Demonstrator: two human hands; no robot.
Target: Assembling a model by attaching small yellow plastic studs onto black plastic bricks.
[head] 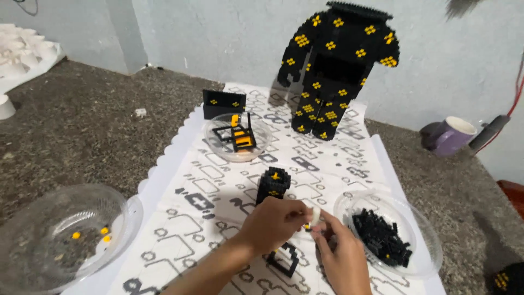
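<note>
Tall black brick figure with yellow dots (334,71) stands against wall ahead of me. Small black panel (224,104) upright near it, just behind clear bowl (262,143) with black-and-yellow frame pieces. Purple mug (452,135) far right on rough grey counter (82,125). Clear bowl (117,210) at my near left, few yellow bits inside. White object (22,52) at far left corner, partly out of view. Flat black brick outline (284,261) lies on patterned sheet (218,180).
</note>
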